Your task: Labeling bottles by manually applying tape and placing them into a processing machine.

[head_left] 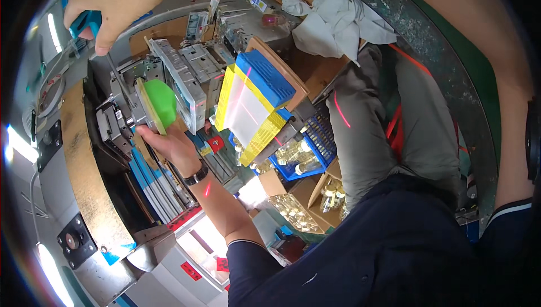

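Observation:
My right hand (121, 5) is at the upper left, its fingers closed round the teal handle (86, 23) of a tool. A thin metal shaft runs from below that hand down to a metal fixture (117, 104). My left hand (172, 148) reaches up from below with a dark watch (196, 173) on the wrist. It grips the lower edge of a pale plate with a bright green face (161, 103), which sits against the fixture. Some of the left fingers are hidden behind the plate. The tool's tip is hard to make out among the metal parts.
Right of the plate is a metal machine frame (189, 95). Beyond it stands a blue, white and yellow block (265, 78). A blue crate (321, 138) and cardboard box (290, 211) hold small glass bottles. Crumpled white cloth (332, 22) lies at the top; red laser lines cross the scene.

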A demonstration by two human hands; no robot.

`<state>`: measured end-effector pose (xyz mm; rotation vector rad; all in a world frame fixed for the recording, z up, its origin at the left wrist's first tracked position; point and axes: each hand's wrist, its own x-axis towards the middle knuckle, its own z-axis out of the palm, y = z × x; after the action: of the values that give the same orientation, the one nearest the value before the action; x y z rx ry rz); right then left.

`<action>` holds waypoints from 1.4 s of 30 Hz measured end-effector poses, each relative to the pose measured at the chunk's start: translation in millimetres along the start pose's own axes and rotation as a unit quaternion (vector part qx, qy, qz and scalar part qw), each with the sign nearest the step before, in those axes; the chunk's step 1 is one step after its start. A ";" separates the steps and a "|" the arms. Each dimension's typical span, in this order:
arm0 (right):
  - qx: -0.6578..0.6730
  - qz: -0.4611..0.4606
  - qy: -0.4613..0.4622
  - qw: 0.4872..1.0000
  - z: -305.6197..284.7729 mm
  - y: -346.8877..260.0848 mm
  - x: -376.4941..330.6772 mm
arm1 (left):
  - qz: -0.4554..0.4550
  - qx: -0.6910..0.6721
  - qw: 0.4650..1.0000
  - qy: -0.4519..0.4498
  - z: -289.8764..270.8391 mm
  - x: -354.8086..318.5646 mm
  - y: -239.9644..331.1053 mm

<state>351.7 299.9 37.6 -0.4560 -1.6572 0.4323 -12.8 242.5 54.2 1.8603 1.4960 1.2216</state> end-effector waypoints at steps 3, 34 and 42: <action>-0.003 -0.003 0.010 1.000 2.6 3.8 4.8 | -0.008 -0.013 1.000 0.003 -2.5 4.7 -1.1; 0.297 0.403 0.061 0.863 -4.1 -61.8 0.0 | 0.083 0.118 0.989 -0.044 8.2 -12.9 21.3; 0.223 0.245 0.115 0.936 -42.4 -90.7 -42.1 | 0.086 0.056 0.992 -0.066 -29.4 -35.8 10.7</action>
<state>394.4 201.6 55.3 -0.5512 -1.1574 1.0596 -32.6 200.5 64.9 2.1387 1.3814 1.0837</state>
